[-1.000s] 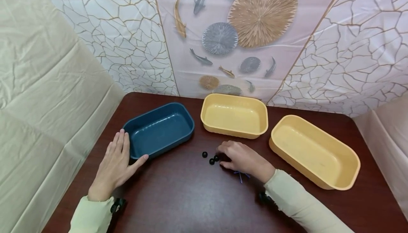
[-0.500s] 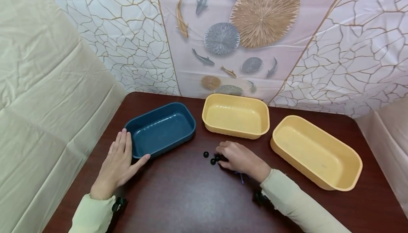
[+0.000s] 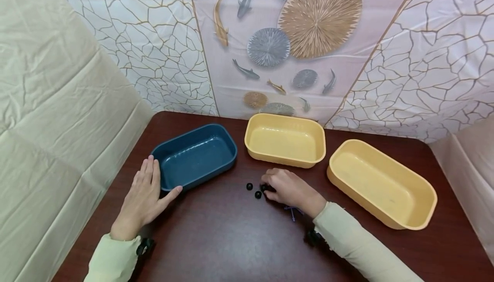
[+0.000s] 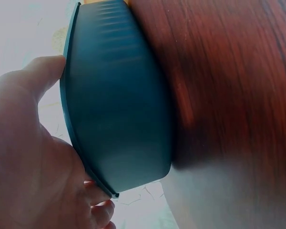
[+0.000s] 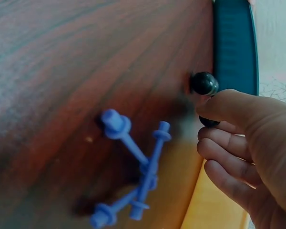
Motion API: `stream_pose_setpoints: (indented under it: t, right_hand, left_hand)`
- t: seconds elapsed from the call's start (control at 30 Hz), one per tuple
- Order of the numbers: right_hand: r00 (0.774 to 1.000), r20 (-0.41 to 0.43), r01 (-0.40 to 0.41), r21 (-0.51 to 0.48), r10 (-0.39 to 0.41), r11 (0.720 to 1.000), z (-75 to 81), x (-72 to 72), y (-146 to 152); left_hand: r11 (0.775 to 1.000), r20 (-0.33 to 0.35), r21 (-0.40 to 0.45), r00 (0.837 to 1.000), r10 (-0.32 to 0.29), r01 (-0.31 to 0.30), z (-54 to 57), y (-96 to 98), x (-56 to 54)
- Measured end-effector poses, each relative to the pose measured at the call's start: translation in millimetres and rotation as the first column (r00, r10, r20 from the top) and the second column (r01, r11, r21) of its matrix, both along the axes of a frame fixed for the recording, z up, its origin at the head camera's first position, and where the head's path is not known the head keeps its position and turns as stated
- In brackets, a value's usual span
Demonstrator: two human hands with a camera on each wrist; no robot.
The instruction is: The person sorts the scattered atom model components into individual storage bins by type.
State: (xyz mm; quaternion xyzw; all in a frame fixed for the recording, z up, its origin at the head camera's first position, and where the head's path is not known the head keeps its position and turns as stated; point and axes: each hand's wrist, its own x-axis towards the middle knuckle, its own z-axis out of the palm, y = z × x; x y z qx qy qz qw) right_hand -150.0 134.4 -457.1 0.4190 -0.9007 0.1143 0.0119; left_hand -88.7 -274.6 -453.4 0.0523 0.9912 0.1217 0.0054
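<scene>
My left hand (image 3: 140, 198) lies with straight fingers against the near left rim of a dark blue tub (image 3: 197, 157); the left wrist view shows its thumb touching the rim (image 4: 66, 102). Mid-table, my right hand (image 3: 291, 190) has its thumb and fingers curled about a small black ball (image 5: 209, 122), which they partly hide. Two more black balls lie just left of it, one farther off (image 3: 249, 186) and a nearer black ball (image 3: 258, 194). Beneath the right wrist are purple plastic connector pieces (image 5: 145, 176), thin rods with ringed ends.
A yellow tub (image 3: 285, 160) stands at the back centre of the dark wooden table (image 3: 231, 243). Another yellow tub (image 3: 362, 198) sits angled at the right. Patterned cloth (image 3: 270, 89) hangs behind the table's back edge, with plain cloth at both sides.
My right fingers have closed about one black ball, which has shifted slightly away from the nearer ball. My left hand stays at the blue tub.
</scene>
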Motion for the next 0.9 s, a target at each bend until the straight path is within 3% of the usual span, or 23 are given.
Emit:
stream_pose_setpoints:
  t: [0.3,0.5,0.9]
  right_hand:
    - [1.0,-0.011,-0.003,0.008,0.003,1.0,17.7,-5.1,-2]
    - [0.997,-0.076,-0.02,-0.006,0.019,1.0,31.2,-11.8,-5]
    - [0.998,-0.063,-0.022,-0.036,0.02,0.999,58.6,-31.5,-23]
  left_hand:
    - [1.0,-0.006,-0.006,1.0,0.0,0.0,-0.1,1.6,0.0]
    - [1.0,-0.008,-0.01,1.0,0.0,0.0,0.3,1.4,-0.2]
    - [1.0,-0.011,-0.003,1.0,-0.007,0.007,0.3,1.4,0.8]
